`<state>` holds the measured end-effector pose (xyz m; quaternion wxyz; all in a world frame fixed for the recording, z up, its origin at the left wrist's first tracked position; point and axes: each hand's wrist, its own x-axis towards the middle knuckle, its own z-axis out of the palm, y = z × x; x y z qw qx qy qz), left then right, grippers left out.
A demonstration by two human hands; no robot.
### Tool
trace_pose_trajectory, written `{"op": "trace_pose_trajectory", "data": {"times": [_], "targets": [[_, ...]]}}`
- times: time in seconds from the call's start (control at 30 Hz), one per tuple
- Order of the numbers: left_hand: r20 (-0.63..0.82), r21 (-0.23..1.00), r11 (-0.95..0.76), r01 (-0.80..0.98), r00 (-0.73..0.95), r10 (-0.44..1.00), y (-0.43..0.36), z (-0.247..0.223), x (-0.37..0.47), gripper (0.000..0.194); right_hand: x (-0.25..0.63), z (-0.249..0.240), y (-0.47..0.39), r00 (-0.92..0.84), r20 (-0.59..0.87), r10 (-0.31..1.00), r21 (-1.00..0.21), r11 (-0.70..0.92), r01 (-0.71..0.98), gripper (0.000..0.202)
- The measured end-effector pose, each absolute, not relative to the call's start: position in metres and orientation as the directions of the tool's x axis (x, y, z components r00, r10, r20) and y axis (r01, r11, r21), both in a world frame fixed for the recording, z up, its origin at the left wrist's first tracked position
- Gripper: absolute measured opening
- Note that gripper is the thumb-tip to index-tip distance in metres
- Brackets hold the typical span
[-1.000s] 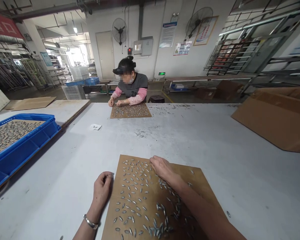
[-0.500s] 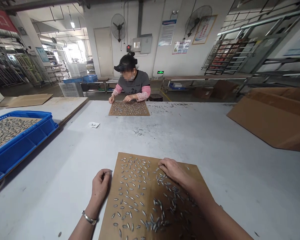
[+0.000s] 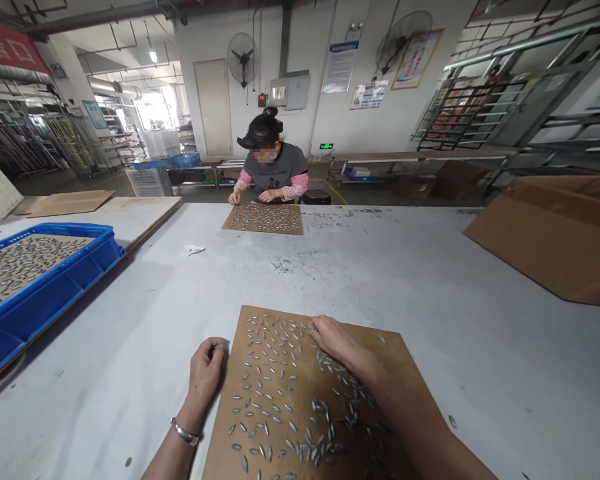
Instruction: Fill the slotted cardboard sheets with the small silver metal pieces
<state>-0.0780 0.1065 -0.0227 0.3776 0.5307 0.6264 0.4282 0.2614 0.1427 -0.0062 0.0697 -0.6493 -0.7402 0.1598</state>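
A brown cardboard sheet (image 3: 305, 373) lies before me, strewn with many small silvery spindle-shaped metal pieces. On its left side the pieces (image 3: 265, 373) lie spread apart; towards the lower middle and right they form heaps (image 3: 315, 447). My right hand (image 3: 333, 340) is over the sheet's far part, fingertips pinched down among the pieces; whatever is between them is hidden. Its forearm covers part of the sheet's right side. Just beside the left edge of the sheet, my left hand (image 3: 207, 367) rests on the table with curled fingers, showing nothing in them. A silver bangle (image 3: 184, 433) circles that wrist.
Across the white table (image 3: 405, 267) a person (image 3: 273, 170) works over another piece-covered cardboard sheet (image 3: 265, 219). A blue tray (image 3: 80, 270) with a covered sheet stands at left. A cardboard box (image 3: 555, 233) is at right. Crumpled white paper (image 3: 195, 250) lies beyond my left hand.
My right hand has shifted slightly left across the sheet towards the spread pieces. My left hand stays beside the edge. The whole view has swung a little to the left.
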Motion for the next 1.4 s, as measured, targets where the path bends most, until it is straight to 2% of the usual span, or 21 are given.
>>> {"op": "trace_pose_trajectory", "data": {"times": [0.2, 0.37, 0.57, 0.77, 1.1, 1.4], "targets": [[-0.03, 0.936, 0.079, 0.342, -0.145, 0.989, 0.107, -0.024, -0.077, 0.035, 0.277, -0.004, 0.129, -0.185, -0.062, 0.981, -0.384, 0.147, 0.912, 0.02], [-0.039, 0.938, 0.085, 0.336, -0.141, 0.989, 0.106, -0.024, -0.076, 0.035, 0.282, -0.018, 0.124, -0.2, -0.09, 0.976, -0.34, 0.159, 0.927, 0.023], [-0.022, 0.941, 0.071, 0.332, -0.15, 0.988, 0.104, -0.021, -0.076, 0.033, 0.266, -0.039, 0.13, -0.239, 0.034, 0.97, -0.317, 0.238, 0.918, 0.023], [-0.01, 0.938, 0.058, 0.342, -0.14, 0.99, 0.106, -0.024, -0.077, 0.033, 0.275, -0.03, 0.124, -0.186, 0.086, 0.979, -0.407, 0.206, 0.89, 0.023], [0.003, 0.931, 0.046, 0.361, -0.134, 0.991, 0.106, -0.024, -0.077, 0.033, 0.264, -0.03, 0.109, -0.161, -0.037, 0.986, -0.266, 0.145, 0.953, 0.022], [-0.004, 0.928, 0.056, 0.367, -0.14, 0.99, 0.106, -0.024, -0.077, 0.032, 0.255, -0.024, 0.106, -0.16, -0.054, 0.986, -0.282, 0.139, 0.949, 0.027]]}}
